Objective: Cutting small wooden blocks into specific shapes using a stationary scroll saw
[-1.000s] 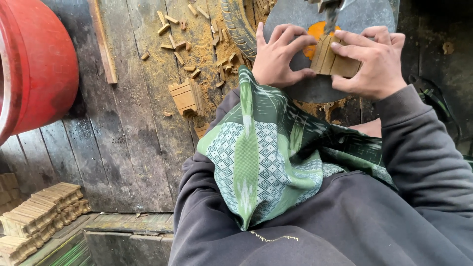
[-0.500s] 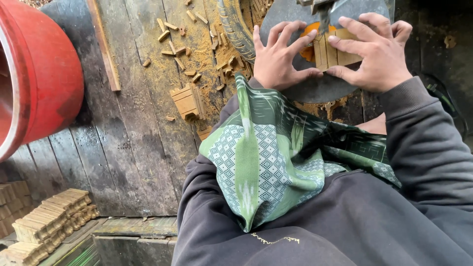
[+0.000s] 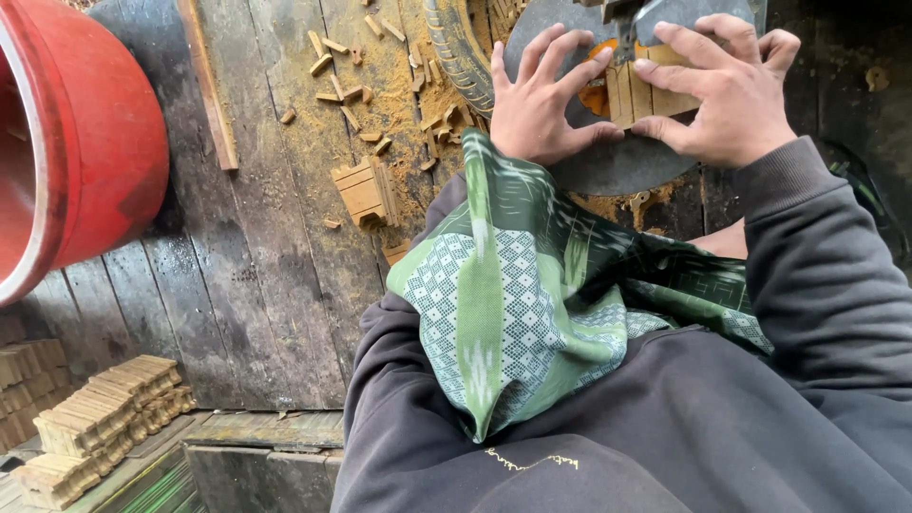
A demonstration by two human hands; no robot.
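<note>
I have a small wood block (image 3: 651, 93) pinned flat on the round grey saw plate (image 3: 608, 166) at twelve o'clock, my left hand (image 3: 537, 104) pressing its near edge with spread fingers and my right hand (image 3: 727, 90) clamped over its far side. The blade (image 3: 627, 19) stands just above it at the top edge, so I judge I am mid-cut. Next calls for a steady feed with fingertips kept wide of the blade; cut pieces (image 3: 361, 190) lie on the floor planks (image 3: 247, 285) at ten o'clock.

Floor: dark, weathered wooden planks (image 3: 237, 294), dusted with sawdust. Landmark: large red barrel (image 3: 81, 142), upper left. Right of barrel: thin wooden slat (image 3: 209, 85); farther right, scattered wood offcuts (image 3: 342, 66), small stack of cut blocks (image 3: 366, 190), what looks like a tyre edge (image 3: 461, 52). Below barrel: stacked pale wood pieces (image 3: 100, 418). Light: soft, even daylight.
</note>
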